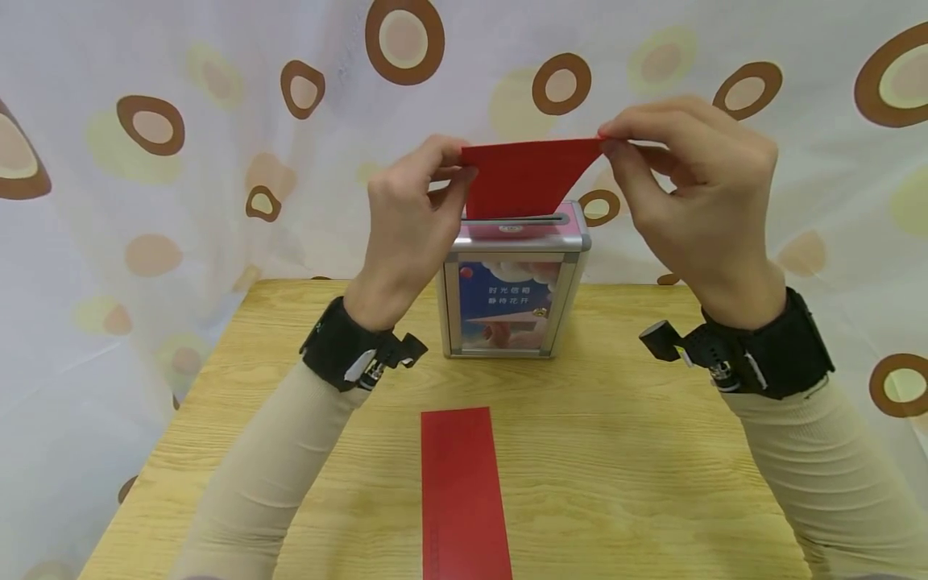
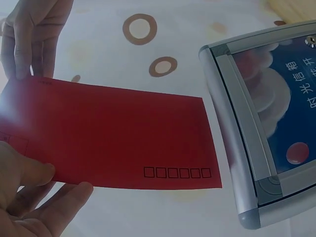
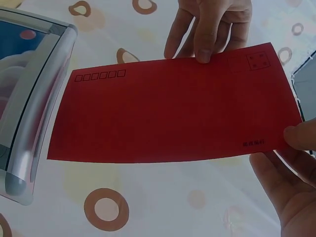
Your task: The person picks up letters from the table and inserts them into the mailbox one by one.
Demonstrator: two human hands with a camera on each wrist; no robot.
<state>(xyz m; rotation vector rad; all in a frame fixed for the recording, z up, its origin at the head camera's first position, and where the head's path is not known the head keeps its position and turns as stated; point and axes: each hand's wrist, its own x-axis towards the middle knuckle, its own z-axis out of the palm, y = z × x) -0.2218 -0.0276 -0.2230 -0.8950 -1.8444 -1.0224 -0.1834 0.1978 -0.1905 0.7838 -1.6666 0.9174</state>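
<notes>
A red envelope (image 1: 525, 177) is stretched between both hands above a mailbox (image 1: 507, 302) with a silver frame and a pink top. My left hand (image 1: 416, 201) pinches one long edge of the envelope between thumb and fingers. On the opposite edge, near a top corner, the thumb and fingers of my right hand (image 1: 699, 181) pinch it. In the left wrist view, a gap shows between the envelope's (image 2: 123, 133) lower short edge and the mailbox (image 2: 229, 133). The mailbox slot (image 1: 554, 218) lies under the envelope in the head view.
A second red envelope (image 1: 464, 491) lies flat on the wooden table (image 1: 616, 467), in front of the mailbox. Behind the table hangs a white curtain (image 1: 464, 89) with brown and yellow ring patterns. Black camera bands circle both wrists.
</notes>
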